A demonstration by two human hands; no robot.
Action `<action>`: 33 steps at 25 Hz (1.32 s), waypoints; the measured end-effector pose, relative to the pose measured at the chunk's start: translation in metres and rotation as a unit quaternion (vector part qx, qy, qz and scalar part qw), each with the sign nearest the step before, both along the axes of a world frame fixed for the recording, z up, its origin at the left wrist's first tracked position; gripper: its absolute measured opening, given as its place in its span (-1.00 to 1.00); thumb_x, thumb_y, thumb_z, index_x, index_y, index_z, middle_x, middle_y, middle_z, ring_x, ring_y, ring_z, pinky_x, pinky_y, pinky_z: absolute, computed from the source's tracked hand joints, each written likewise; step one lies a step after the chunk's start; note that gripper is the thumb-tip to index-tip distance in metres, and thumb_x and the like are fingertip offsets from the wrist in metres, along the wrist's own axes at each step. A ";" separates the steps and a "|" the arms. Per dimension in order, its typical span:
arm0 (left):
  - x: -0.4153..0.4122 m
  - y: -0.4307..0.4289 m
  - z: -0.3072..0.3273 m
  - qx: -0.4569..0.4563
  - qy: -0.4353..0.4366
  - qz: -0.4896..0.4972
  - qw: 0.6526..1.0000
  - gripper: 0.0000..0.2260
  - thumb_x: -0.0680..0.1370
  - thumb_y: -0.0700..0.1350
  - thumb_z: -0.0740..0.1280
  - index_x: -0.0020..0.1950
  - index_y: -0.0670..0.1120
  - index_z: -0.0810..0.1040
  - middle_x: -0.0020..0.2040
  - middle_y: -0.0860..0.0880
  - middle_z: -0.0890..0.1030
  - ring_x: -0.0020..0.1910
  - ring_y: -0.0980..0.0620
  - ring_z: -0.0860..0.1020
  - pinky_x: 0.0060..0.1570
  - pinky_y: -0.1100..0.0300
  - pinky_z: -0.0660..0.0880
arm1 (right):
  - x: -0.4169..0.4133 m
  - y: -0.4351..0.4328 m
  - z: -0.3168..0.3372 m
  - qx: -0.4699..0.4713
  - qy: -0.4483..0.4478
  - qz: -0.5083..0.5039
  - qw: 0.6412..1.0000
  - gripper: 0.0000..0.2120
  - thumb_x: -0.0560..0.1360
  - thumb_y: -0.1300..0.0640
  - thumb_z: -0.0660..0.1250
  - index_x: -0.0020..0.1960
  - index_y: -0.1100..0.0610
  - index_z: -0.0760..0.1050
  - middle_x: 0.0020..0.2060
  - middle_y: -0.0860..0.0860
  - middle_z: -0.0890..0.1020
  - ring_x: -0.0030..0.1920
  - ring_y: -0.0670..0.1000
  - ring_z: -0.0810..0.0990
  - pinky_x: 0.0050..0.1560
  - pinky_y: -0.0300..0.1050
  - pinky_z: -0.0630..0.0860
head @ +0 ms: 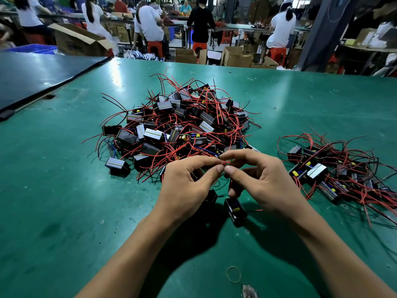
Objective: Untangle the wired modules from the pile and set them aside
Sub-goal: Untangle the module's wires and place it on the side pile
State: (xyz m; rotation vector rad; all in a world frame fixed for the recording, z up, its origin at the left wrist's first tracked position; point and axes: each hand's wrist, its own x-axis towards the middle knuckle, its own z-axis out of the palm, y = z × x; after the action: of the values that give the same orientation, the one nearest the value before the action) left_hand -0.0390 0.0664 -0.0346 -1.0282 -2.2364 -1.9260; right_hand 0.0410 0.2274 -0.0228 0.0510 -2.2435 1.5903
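A pile [182, 125] of small black box-shaped modules, tangled in thin red wires, sits in the middle of a green table [64, 190]. At the pile's 6 o'clock edge, two bare hands meet fingertip to fingertip. The left hand [187, 190] and the right hand [264, 183] each pinch the same knot of red wires [224, 163] between thumb and forefinger, with the other fingers curled.

Directly under the hands is a black module [235, 210] with a yellow part showing inside. A second module [211, 196] is partly hidden behind the left hand. Whether they hang from the wires or rest on the table cannot be told.

At 3 o'clock from the hands, well apart from the pile, lies a smaller heap [335, 175] of the same modules with red wires. At 6 o'clock, near the forearms, a rubber band [233, 274] lies flat. At 10 o'clock a dark board [32, 76] covers the table's far corner.

Beyond the table, at 12 o'clock, workers [148, 20] sit with their backs turned on red stools [154, 47] among open cardboard boxes [236, 57].
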 end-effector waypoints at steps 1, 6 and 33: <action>0.000 0.000 0.000 -0.002 0.000 -0.001 1.000 -0.90 0.51 -0.20 0.47 -0.01 -0.05 0.73 -0.26 0.07 0.70 -0.36 -0.03 0.57 -0.32 0.06 0.56 | 0.000 0.000 0.000 -0.004 -0.003 0.003 1.000 -0.77 0.56 0.21 0.40 0.10 -0.10 0.63 -0.18 0.01 0.66 -0.37 0.09 0.69 -0.29 -0.11 0.61; 0.000 -0.001 0.000 -0.010 0.004 -0.009 1.000 -0.90 0.53 -0.19 0.43 -0.01 -0.04 0.72 -0.27 0.07 0.68 -0.39 0.01 0.53 -0.39 0.12 0.47 | -0.001 0.004 0.000 -0.020 -0.015 0.007 1.000 -0.77 0.54 0.23 0.42 0.11 -0.06 0.63 -0.21 -0.04 0.64 -0.38 0.16 0.68 -0.27 -0.08 0.63; 0.004 0.002 0.002 -0.056 0.178 0.005 0.982 -0.92 0.50 -0.23 0.46 -0.04 -0.17 0.72 -0.19 0.03 0.68 -0.24 0.19 0.58 -0.20 0.34 0.46 | 0.002 -0.011 0.011 0.072 -0.025 -0.159 0.984 -0.68 0.48 0.10 0.49 -0.42 0.06 0.52 -0.57 -0.13 0.39 -0.49 -0.16 0.28 -0.43 -0.33 0.23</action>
State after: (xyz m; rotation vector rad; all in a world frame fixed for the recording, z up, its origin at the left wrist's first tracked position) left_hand -0.0349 0.0684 -0.0329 -1.2560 -2.1547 -1.4799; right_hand 0.0435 0.2165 -0.0123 -0.2960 -2.2645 1.2747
